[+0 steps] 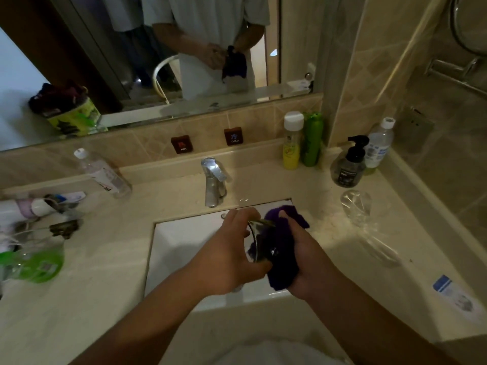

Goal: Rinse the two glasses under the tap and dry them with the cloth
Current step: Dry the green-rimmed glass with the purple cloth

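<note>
1. Your left hand (229, 248) grips the glass (259, 243) over the sink (184, 233); your right hand (303, 256) grips the cloth (279, 248) against it.
2. Turn the glass slowly (wet glass may slip).
3. The other glass (355, 206) stands far right.

Two glasses (259, 243) (355, 206); one cloth (282, 248); one tap (213, 180); two hands (232, 256) (305, 262).

We're over the white sink (184, 241). Our left hand (232, 254) grips a clear glass (259, 243), fingers curled round its side. Our right hand (303, 259) holds the purple cloth (282, 248) bunched against and into that glass. The second glass (355, 206) stands on the counter (105, 312) to the right, apart from both hands. The chrome tap (214, 180) sits just beyond the sink; no water visibly running. Black pump bottle (349, 164) stands behind the second glass.
</note>
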